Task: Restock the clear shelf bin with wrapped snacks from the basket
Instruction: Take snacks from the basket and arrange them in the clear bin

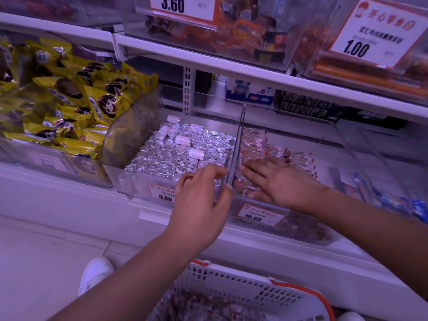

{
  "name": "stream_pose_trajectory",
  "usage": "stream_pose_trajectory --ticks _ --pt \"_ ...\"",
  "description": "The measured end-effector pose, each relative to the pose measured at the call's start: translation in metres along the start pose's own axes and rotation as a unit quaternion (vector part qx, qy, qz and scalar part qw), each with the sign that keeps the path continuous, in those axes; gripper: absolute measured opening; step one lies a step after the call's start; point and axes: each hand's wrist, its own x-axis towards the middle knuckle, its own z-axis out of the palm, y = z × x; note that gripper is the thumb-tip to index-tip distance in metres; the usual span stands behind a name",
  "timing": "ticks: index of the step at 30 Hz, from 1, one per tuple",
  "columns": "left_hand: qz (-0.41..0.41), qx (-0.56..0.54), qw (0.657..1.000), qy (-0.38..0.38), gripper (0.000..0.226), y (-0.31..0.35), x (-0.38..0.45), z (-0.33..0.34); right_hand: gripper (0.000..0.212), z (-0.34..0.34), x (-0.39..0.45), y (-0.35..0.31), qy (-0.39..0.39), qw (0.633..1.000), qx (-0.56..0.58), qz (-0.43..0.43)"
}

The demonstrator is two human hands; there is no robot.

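Nearest, at the bottom edge, a white basket [243, 288] with orange handles, holding wrapped snacks [199, 304]; a white shoe [95, 274] on the floor to its left. Above, left hand [199, 202] with loosely curled fingers, thumb and forefinger either side of the clear divider wall between two bins, holding no snack. Right hand [278, 181] flat, fingers straight, pressing on clear-wrapped snacks [259, 144] inside the clear shelf bin [342, 237] tagged 10.80. Beside it, a bin of silver foil sweets [183, 151] tagged 9.80. Farther left, yellow snack packets [76, 100]. Overhead, upper shelf bins with price signs [183, 5].
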Motion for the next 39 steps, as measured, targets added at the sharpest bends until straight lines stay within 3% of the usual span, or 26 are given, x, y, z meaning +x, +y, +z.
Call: stream_pose_trajectory --ticks 2,7,14,19,23,29,33,35,37,39 --pt "0.004 -0.001 1.000 -0.003 0.023 0.000 0.000 0.000 0.083 0.007 -0.001 0.002 -0.022 1.000 0.001 0.003" --pt "0.011 -0.004 1.000 0.002 0.023 -0.001 -0.001 0.000 0.082 0.019 0.001 0.005 -0.026 1.000 0.010 0.000" --pt "0.008 0.007 1.000 -0.005 0.022 0.000 0.000 -0.002 0.074 0.009 0.008 0.001 0.027 0.998 0.053 -0.012" --pt "0.010 -0.004 1.000 -0.015 0.023 0.001 -0.001 -0.003 0.083 0.016 0.003 0.005 -0.007 0.999 0.054 -0.003" --pt "0.009 -0.014 1.000 -0.015 0.024 -0.001 -0.001 -0.002 0.089 0.013 -0.005 0.011 0.033 0.996 0.082 0.012" --pt "0.013 -0.028 0.999 -0.015 0.026 -0.005 0.000 -0.002 0.078 -0.009 -0.029 0.029 0.141 0.966 0.185 0.112" --pt "0.094 -0.009 0.994 0.054 0.025 0.001 -0.005 -0.008 0.036 -0.029 -0.065 0.004 0.380 0.873 0.253 0.173" --pt "0.179 0.003 0.981 0.079 0.022 0.002 -0.012 -0.007 0.024 -0.019 -0.089 -0.036 0.430 0.840 0.293 0.151" --pt "0.242 0.005 0.970 0.036 0.018 -0.004 -0.031 0.008 0.021 0.014 -0.110 -0.091 0.338 0.860 0.363 0.116" --pt "0.251 0.014 0.963 -0.093 0.017 -0.023 -0.065 0.032 0.024 0.067 -0.127 -0.150 0.117 0.896 0.415 0.104"
